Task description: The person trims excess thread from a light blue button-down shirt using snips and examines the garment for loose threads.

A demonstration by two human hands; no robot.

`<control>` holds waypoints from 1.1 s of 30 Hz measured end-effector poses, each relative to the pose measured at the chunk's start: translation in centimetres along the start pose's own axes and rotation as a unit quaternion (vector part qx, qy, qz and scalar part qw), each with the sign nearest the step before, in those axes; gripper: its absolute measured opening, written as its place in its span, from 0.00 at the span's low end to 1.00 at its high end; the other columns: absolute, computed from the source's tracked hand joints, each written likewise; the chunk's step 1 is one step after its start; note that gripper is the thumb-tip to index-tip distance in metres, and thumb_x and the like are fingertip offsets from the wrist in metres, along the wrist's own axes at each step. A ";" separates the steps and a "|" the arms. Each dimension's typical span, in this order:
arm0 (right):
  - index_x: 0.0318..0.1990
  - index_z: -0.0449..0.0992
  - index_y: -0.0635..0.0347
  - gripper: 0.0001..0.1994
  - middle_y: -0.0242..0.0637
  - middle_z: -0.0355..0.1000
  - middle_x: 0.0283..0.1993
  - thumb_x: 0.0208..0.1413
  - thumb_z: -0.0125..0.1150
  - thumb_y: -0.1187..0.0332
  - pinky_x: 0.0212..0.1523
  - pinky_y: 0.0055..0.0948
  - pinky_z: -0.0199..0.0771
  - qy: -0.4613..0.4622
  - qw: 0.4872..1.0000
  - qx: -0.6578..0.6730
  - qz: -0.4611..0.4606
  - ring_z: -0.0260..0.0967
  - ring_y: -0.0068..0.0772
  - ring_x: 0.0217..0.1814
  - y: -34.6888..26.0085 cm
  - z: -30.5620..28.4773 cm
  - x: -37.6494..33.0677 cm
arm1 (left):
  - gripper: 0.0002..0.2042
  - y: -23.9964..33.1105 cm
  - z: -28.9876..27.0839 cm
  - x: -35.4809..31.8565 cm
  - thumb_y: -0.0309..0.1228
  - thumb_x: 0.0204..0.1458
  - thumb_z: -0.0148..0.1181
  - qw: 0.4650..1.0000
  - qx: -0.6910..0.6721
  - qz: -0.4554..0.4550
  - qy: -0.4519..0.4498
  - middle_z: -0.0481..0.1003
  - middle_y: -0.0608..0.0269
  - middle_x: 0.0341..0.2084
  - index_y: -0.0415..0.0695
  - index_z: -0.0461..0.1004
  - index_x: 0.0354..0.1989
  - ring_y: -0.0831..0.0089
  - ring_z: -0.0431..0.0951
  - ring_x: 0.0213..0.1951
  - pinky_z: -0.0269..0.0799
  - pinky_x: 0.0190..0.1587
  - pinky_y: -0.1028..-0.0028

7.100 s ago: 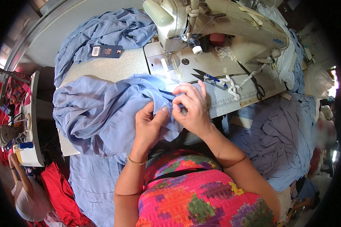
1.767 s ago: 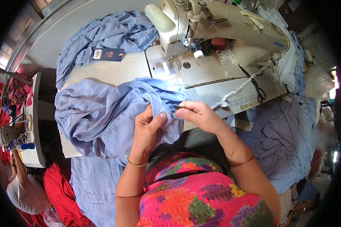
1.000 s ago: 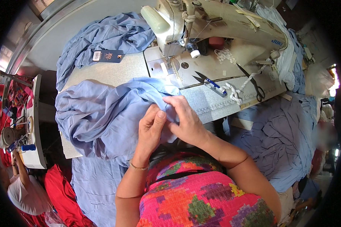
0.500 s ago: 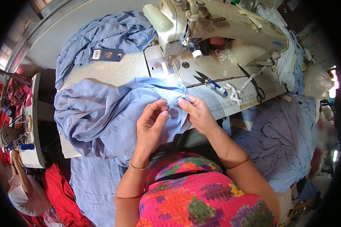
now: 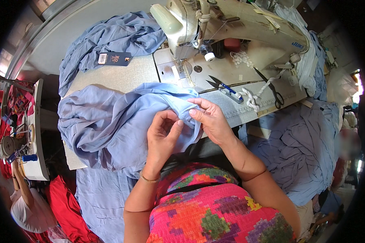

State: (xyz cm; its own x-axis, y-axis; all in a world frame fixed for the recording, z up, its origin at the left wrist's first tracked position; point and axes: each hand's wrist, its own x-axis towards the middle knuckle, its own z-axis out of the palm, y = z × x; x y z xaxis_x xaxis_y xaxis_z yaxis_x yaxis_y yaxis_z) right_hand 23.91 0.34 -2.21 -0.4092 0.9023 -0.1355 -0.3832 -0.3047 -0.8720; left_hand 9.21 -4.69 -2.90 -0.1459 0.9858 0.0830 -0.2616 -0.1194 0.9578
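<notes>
A light blue garment lies bunched along the front of the sewing table, its right end lifted in my hands. My right hand pinches the folded edge between thumb and fingers. Beside it my left hand is closed, fingers curled and thumb tip bent in against the same cloth near the edge. Just beyond my hands stands the sewing machine, its needle area behind the cloth. Thread snips with blue parts lie to the right of my right hand, next to a knotted white cord.
Black-handled scissors rest farther right. Another blue garment with a dark tag lies at the back left. More blue fabric is heaped at the right. A person sits at another machine on the far left.
My right hand's fingers have shifted slightly up and left along the cloth edge. My left thumb has moved closer to the cloth. The garment's right end is folded over a little more.
</notes>
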 end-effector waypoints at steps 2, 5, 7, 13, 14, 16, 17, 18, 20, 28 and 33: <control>0.51 0.66 0.69 0.16 0.31 0.71 0.40 0.55 0.53 0.75 0.40 0.15 0.67 -0.005 1.000 -0.004 0.000 0.65 0.13 0.38 -0.1 0.1 -0.1 | 0.08 0.0 0.2 0.0 0.19 0.49 0.57 1.000 0.026 0.013 0.007 0.69 0.69 0.30 0.37 0.67 0.37 0.83 0.69 0.35 0.66 0.40 0.82; 0.51 0.67 0.68 0.15 0.30 0.71 0.40 0.55 0.53 0.75 0.40 0.14 0.67 -0.005 1.000 -0.029 0.002 0.64 0.12 0.38 -0.1 0.2 -0.3 | 0.06 0.3 0.3 0.0 0.19 0.49 0.57 0.998 0.067 -0.008 0.021 0.69 0.70 0.29 0.37 0.68 0.35 0.84 0.69 0.33 0.67 0.38 0.83; 0.51 0.67 0.68 0.15 0.30 0.71 0.39 0.55 0.53 0.75 0.39 0.14 0.67 -0.004 0.999 -0.047 0.003 0.64 0.12 0.37 -0.1 0.3 -0.4 | 0.05 0.5 0.4 0.1 0.20 0.49 0.56 0.996 0.080 -0.025 0.029 0.70 0.69 0.29 0.36 0.69 0.34 0.85 0.69 0.32 0.67 0.37 0.83; 0.51 0.67 0.68 0.15 0.29 0.71 0.38 0.55 0.53 0.75 0.37 0.13 0.66 -0.001 0.999 -0.043 0.006 0.64 0.10 0.36 0.3 0.1 -0.4 | 0.07 0.3 -0.1 0.1 0.18 0.50 0.54 0.996 0.083 -0.036 0.018 0.72 0.71 0.30 0.35 0.72 0.38 0.85 0.70 0.33 0.65 0.37 0.84; 0.51 0.67 0.68 0.15 0.29 0.71 0.38 0.55 0.53 0.75 0.37 0.13 0.66 0.001 1.000 -0.029 0.008 0.64 0.10 0.36 0.3 0.1 -0.4 | 0.07 0.3 -0.2 0.1 0.18 0.50 0.53 0.996 0.082 -0.039 0.017 0.72 0.71 0.30 0.35 0.72 0.38 0.85 0.70 0.33 0.65 0.37 0.84; 0.51 0.67 0.68 0.15 0.29 0.71 0.38 0.55 0.53 0.75 0.37 0.13 0.66 0.003 1.000 -0.016 0.008 0.64 0.10 0.35 0.2 0.2 -0.3 | 0.07 0.3 -0.2 0.1 0.18 0.50 0.53 0.996 0.082 -0.045 0.014 0.72 0.71 0.31 0.35 0.72 0.38 0.85 0.70 0.33 0.65 0.37 0.84; 0.51 0.67 0.68 0.15 0.29 0.71 0.38 0.56 0.53 0.75 0.37 0.13 0.66 0.002 1.000 -0.016 0.007 0.64 0.10 0.35 0.3 0.2 -0.3 | 0.07 0.2 -0.2 0.1 0.18 0.50 0.53 0.996 0.078 -0.039 0.011 0.72 0.71 0.30 0.35 0.72 0.38 0.85 0.70 0.33 0.66 0.37 0.84; 0.51 0.67 0.68 0.15 0.28 0.71 0.38 0.56 0.53 0.75 0.37 0.13 0.66 0.001 1.000 -0.016 0.006 0.63 0.10 0.35 0.2 0.2 -0.3 | 0.07 0.2 -0.1 0.2 0.19 0.49 0.53 0.997 0.075 -0.034 0.009 0.71 0.70 0.29 0.35 0.71 0.37 0.85 0.70 0.32 0.67 0.36 0.84; 0.51 0.67 0.69 0.15 0.28 0.70 0.38 0.56 0.52 0.75 0.37 0.13 0.66 0.002 1.000 -0.028 0.009 0.63 0.10 0.36 0.1 0.5 -0.4 | 0.07 0.0 -0.1 0.2 0.18 0.49 0.53 0.997 0.075 -0.032 0.008 0.71 0.71 0.29 0.35 0.71 0.37 0.85 0.70 0.32 0.67 0.36 0.84; 0.52 0.66 0.69 0.16 0.28 0.70 0.38 0.56 0.52 0.74 0.38 0.13 0.66 -0.002 1.000 -0.005 0.015 0.64 0.11 0.36 0.3 0.3 -0.4 | 0.08 0.1 -0.4 0.2 0.18 0.50 0.53 0.997 0.071 -0.036 0.009 0.72 0.71 0.31 0.34 0.72 0.39 0.85 0.70 0.33 0.66 0.36 0.84; 0.52 0.66 0.69 0.16 0.28 0.70 0.37 0.56 0.52 0.75 0.37 0.12 0.66 0.009 1.000 -0.012 0.012 0.63 0.10 0.35 0.3 0.5 -0.5 | 0.08 -0.1 -0.1 0.1 0.19 0.50 0.53 0.994 0.099 -0.033 0.021 0.72 0.70 0.30 0.34 0.72 0.38 0.86 0.69 0.32 0.66 0.35 0.84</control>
State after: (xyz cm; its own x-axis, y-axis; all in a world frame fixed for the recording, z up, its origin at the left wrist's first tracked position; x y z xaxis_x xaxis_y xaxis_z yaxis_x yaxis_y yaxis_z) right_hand 23.51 -0.34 -2.19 -0.4031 0.9001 -0.1655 -0.3539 -0.3200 -0.8788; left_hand 9.16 -4.56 -2.99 -0.1764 0.9843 0.0110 -0.0786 -0.0253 0.9966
